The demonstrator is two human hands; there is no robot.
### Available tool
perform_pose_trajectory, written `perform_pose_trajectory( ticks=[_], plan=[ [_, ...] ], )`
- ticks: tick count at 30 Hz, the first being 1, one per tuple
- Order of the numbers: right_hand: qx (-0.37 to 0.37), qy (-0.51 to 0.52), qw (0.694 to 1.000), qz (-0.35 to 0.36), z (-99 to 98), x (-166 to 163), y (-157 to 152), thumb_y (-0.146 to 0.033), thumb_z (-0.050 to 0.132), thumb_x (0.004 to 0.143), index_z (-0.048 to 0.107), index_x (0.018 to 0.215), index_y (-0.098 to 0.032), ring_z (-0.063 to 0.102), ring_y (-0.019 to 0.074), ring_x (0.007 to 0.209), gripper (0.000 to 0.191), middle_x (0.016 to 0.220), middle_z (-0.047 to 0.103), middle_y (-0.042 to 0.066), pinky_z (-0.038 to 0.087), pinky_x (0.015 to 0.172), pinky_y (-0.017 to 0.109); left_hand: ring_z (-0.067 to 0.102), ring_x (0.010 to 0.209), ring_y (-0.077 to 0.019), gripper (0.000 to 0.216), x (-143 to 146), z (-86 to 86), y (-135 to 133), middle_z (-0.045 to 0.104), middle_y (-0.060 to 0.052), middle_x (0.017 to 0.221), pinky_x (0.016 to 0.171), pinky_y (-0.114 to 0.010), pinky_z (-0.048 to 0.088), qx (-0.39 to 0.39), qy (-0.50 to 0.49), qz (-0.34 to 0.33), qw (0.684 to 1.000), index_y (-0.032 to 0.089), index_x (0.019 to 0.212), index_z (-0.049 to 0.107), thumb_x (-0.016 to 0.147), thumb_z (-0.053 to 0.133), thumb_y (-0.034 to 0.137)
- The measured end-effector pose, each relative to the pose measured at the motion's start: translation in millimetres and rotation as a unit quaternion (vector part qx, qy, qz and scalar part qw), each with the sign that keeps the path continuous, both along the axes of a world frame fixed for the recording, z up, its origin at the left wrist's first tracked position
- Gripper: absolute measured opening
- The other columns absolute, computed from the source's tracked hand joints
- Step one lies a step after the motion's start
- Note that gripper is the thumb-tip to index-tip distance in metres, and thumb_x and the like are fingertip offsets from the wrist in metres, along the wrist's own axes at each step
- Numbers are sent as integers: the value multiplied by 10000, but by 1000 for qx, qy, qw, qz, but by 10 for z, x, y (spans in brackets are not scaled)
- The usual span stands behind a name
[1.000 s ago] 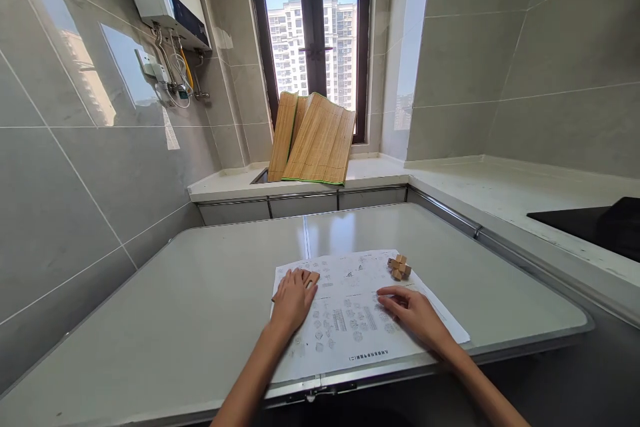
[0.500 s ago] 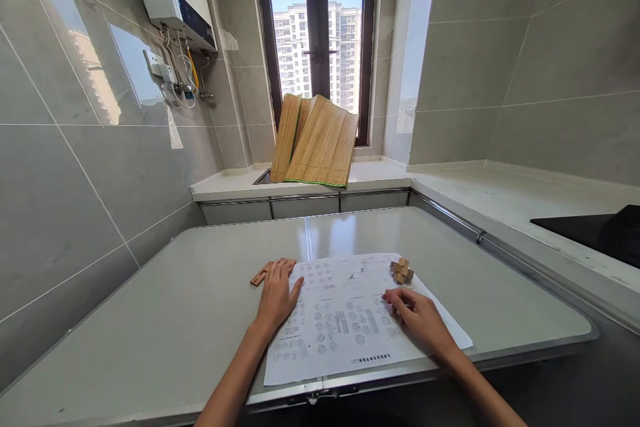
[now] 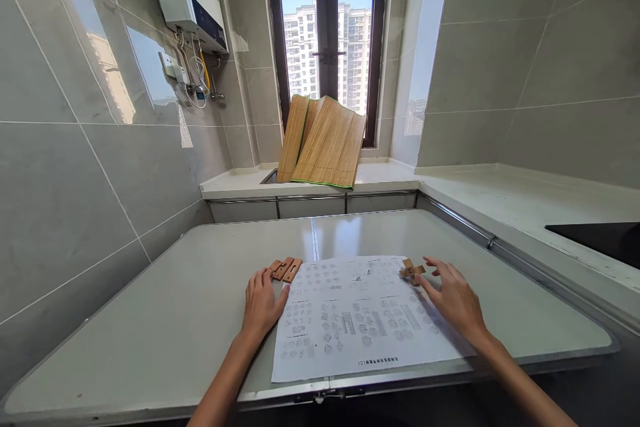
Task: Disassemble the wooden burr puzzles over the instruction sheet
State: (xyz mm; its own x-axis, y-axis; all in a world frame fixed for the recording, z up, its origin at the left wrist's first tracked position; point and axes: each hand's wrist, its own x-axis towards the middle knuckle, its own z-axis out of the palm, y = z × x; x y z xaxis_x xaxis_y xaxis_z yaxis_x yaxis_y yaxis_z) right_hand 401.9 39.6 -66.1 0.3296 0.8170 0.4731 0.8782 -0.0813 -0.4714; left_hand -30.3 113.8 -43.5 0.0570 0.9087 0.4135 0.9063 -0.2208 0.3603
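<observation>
Left hand [image 3: 261, 300] flat, palm down, on the pale grey folding counter [image 3: 165, 320], just at the left edge of the white printed sheet of small diagrams [image 3: 360, 317]; fingers spread and loose, nothing in the grip, thumb touching the paper's edge, probably to pin the sheet in place. Just beyond the fingertips, a few flat brown notched wooden bars [image 3: 284, 269] lying side by side on the bare counter, off the sheet's top-left corner, within easy reach yet clear of the diagrams.

Right hand [image 3: 453, 293] resting over the sheet's right side, fingers half curled and open, thumb and forefinger tips touching the small light wooden interlocking puzzle cluster [image 3: 412, 271] at the sheet's top-right corner; no closed grip on it, cluster seated on the paper. Cannot tell whether lifted at all.

Behind, folded bamboo mats with green edging [image 3: 323, 143] leaning against the dark-framed window [image 3: 327, 33], likely parked there out of the way.

Compared with half a second ago: several bars at the left now instead of one seen beside the hand; right hand moved from the middle of the sheet up to the puzzle cluster; view shifted slightly leftward.
</observation>
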Motion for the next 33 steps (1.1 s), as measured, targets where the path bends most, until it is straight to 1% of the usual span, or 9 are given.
perform_pose_trajectory(
  ticks=[3, 5, 12, 15, 20, 25, 27, 30, 33],
  plan=[
    [-20, -4, 999, 30, -87, 45, 154, -565, 478, 903, 453, 1419, -190, 503, 363, 1252, 638, 1383, 561, 155, 475, 935, 464, 375, 1382, -416, 764, -25, -1, 148, 511, -189, 1447, 1114, -561, 306, -24, -8, 35, 999, 183, 1407, 431, 803, 559, 633],
    [-45, 4, 998, 52, -146, 45, 245, -576, 495, 893, 447, 1422, -164, 503, 367, 1255, 672, 1394, 554, 164, 440, 992, 474, 410, 1363, -421, 840, -26, 6, 217, 527, -209, 1431, 1107, -553, 310, -41, -12, 38, 998, 157, 1416, 415, 776, 561, 681],
    [-61, 27, 996, 64, -173, -10, 334, -569, 456, 918, 613, 1167, -227, 665, 308, 934, 451, 1098, 715, 98, 482, 692, 372, 458, 1351, -350, 743, -29, 7, 234, 533, -152, 1449, 1070, -456, 385, -64, -24, -15, 998, 186, 1397, 423, 819, 556, 633],
    [-47, 36, 996, 73, -102, -51, 287, -590, 483, 907, 642, 1092, -237, 666, 310, 914, 428, 1063, 725, 91, 469, 698, 374, 474, 1340, -337, 708, -43, -14, 222, 549, -140, 1431, 1046, -434, 418, -66, -35, -34, 997, 187, 1399, 418, 831, 574, 580],
    [1, 68, 991, 114, 60, -216, 188, -637, 453, 922, 636, 1158, -220, 650, 319, 979, 512, 1170, 695, 123, 486, 818, 415, 485, 1320, -346, 699, -47, 2, 202, 568, -143, 1386, 1040, -467, 436, -54, -58, -56, 995, 181, 1390, 433, 814, 618, 532],
    [22, 143, 974, 177, 355, -537, 25, -618, 330, 988, 650, 1159, -204, 699, 246, 844, 551, 1100, 730, 116, 546, 739, 337, 406, 1374, -344, 581, 179, 219, -18, 510, -149, 1420, 1085, -502, 397, -12, -87, -76, 993, 189, 1355, 456, 886, 558, 517],
    [38, 263, 936, 232, 533, -710, -99, -617, 416, 970, 660, 1162, -209, 704, 263, 941, 512, 1087, 745, 101, 556, 825, 342, 490, 1306, -295, 447, 384, 363, -218, 559, -99, 1374, 1044, -452, 446, -8, -105, -112, 988, 247, 1309, 500, 943, 492, 504],
    [28, 332, 889, 313, 806, -980, -325, -576, 505, 956, 645, 1240, -245, 685, 264, 1048, 458, 1199, 723, 74, 541, 947, 366, 584, 1190, -272, 387, 743, 584, -587, 611, -85, 1312, 979, -415, 494, -119, -233, -248, 933, 258, 1221, 575, 954, 507, 530],
    [20, 327, 871, 367, 1014, -1191, -522, -537, 555, 945, 605, 1326, -282, 610, 295, 1210, 462, 1375, 631, 70, 511, 1033, 434, 626, 1124, -241, 448, 1025, 757, -914, 656, -97, 1237, 1001, -409, 476, -234, -362, -354, 830, 229, 1310, 525, 990, 449, 532]
  ],
)
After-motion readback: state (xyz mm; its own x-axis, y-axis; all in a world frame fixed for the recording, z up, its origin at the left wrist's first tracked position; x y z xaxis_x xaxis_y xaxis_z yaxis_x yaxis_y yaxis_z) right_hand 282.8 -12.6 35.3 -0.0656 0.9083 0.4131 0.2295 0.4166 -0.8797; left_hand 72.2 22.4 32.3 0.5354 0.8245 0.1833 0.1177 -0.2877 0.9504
